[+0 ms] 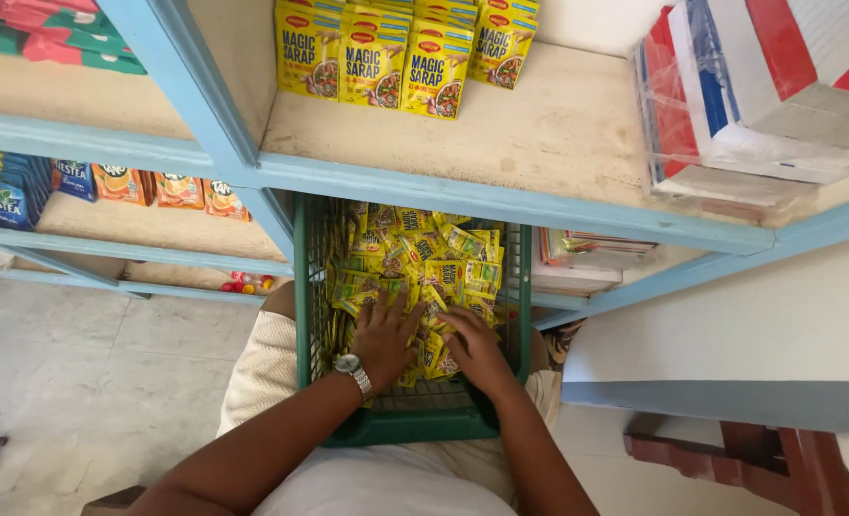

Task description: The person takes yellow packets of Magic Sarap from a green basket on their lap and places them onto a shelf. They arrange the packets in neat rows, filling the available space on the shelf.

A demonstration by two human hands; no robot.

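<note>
Two hands, left hand (383, 336) and right hand (475, 349), lie spread flat on yellow sachets (444, 272) mid-frame, gripping nothing; green basket (415, 420) on the lap could tip, spilling them.

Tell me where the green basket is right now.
In the head view, the green basket sits at centre on the person's lap, under the blue shelf edge, holding yellow sachets with the left hand and right hand on them.
</note>
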